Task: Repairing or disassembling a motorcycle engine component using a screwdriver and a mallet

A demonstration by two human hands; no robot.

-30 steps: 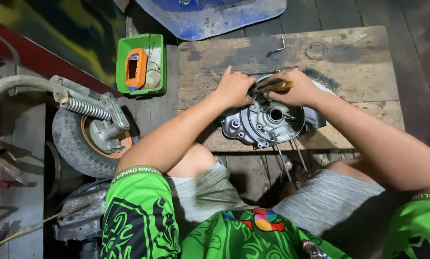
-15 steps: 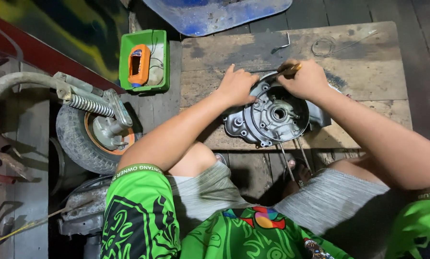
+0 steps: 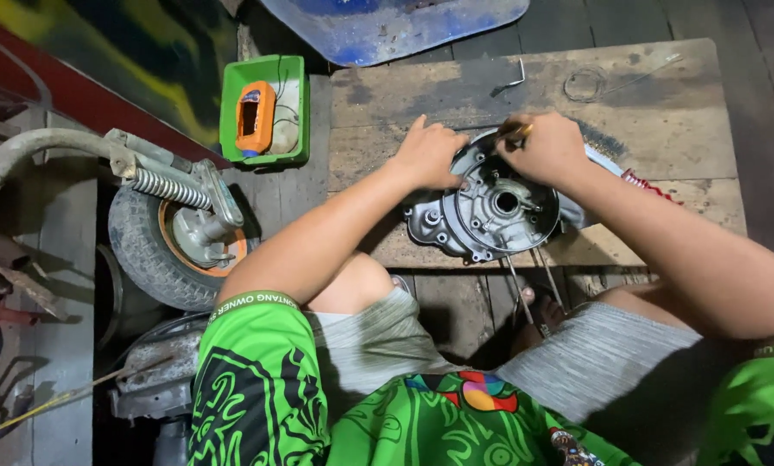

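Observation:
A grey metal engine cover (image 3: 490, 207) lies on a worn wooden board (image 3: 646, 95), inner side up, with a round hole in its middle. My left hand (image 3: 427, 153) rests on the cover's upper left rim and steadies it. My right hand (image 3: 549, 147) is closed around a small tool with a yellowish handle (image 3: 520, 131), held against the cover's upper rim. The tool's tip is hidden by my fingers.
A green tray (image 3: 293, 95) holding an orange device sits at the board's left. A small wheel with a spring shock (image 3: 167, 216) lies lower left. A bent metal key (image 3: 509, 82) and a wire ring (image 3: 584, 84) lie on the board. A blue panel (image 3: 387, 26) lies beyond.
My right hand has moved with the tool from the cover's middle up to its top rim. The left hand stays on the cover's left edge.

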